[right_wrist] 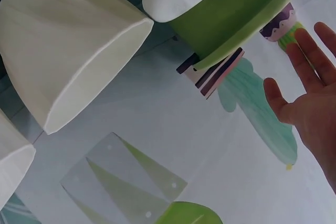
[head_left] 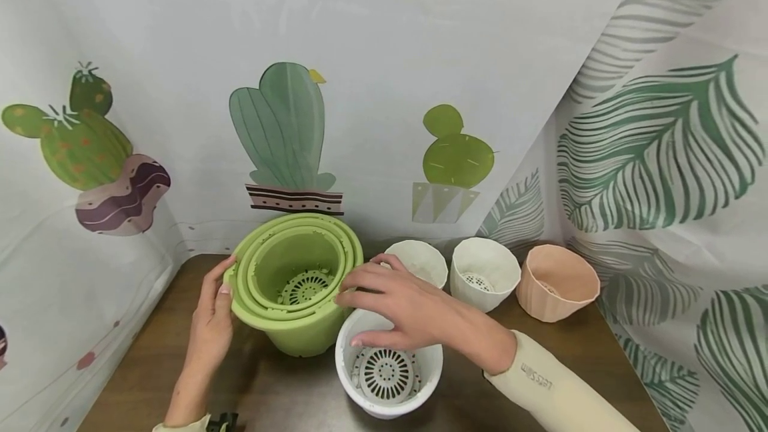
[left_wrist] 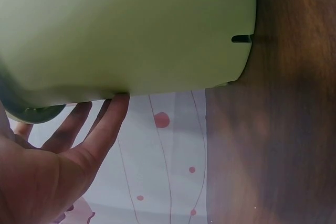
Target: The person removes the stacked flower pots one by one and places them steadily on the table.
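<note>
On the left of the table stands a nest of green plastic plant pots (head_left: 309, 329) with a slotted bottom showing inside. My left hand (head_left: 210, 322) is at their left side, with fairly straight fingers (left_wrist: 107, 129) touching the wall below the rim. My right hand (head_left: 399, 305) reaches over a white plant pot (head_left: 390, 409) with a slotted base. Its fingers are spread and hold nothing. In the right wrist view, the right hand (right_wrist: 315, 87) is apart from the green rim. The white pot stands in front and to the right of the green ones.
Along the back stand two white fluted pots, one (head_left: 420, 255) partly behind my right hand and another (head_left: 486, 265), then a peach fluted pot (head_left: 558, 285) at the right end. A cactus-print cloth (head_left: 372, 32) hangs close behind the wooden table (head_left: 288, 392).
</note>
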`<state>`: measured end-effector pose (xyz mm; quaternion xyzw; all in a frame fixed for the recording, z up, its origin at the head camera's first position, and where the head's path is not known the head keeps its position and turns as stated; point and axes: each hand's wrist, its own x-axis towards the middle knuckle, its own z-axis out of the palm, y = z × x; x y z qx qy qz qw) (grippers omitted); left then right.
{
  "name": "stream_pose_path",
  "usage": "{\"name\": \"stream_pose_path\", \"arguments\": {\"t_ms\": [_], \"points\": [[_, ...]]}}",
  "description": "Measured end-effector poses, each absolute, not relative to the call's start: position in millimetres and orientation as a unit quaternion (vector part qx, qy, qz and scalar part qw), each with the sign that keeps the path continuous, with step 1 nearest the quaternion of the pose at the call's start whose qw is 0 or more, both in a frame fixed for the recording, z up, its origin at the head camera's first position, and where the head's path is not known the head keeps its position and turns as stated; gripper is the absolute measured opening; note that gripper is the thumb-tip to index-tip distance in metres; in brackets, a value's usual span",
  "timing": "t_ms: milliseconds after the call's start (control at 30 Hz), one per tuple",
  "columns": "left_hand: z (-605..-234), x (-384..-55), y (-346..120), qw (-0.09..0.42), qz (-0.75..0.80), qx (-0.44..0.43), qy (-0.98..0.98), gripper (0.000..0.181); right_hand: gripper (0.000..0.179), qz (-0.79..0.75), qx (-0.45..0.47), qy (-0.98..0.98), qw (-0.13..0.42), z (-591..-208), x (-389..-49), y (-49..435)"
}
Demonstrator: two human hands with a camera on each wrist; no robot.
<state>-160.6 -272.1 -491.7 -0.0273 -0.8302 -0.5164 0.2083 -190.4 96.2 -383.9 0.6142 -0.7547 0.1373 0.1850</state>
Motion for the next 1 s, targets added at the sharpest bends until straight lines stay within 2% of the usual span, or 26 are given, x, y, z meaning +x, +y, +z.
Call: {"name": "stream_pose_path", "arguments": {"t_ms": [633,1000], "points": [[-491,-160,-271,0.207,-0.52,-0.023,-0.828,0.049,0.052,0.103,0.587,-0.792,0.129,-389,-211,72],[-492,-160,-271,0.203,-0.511,-0.014,-0.835,0.049,0.059,0.058,0.558,-0.824,0.082,-396,-221,57]]}}
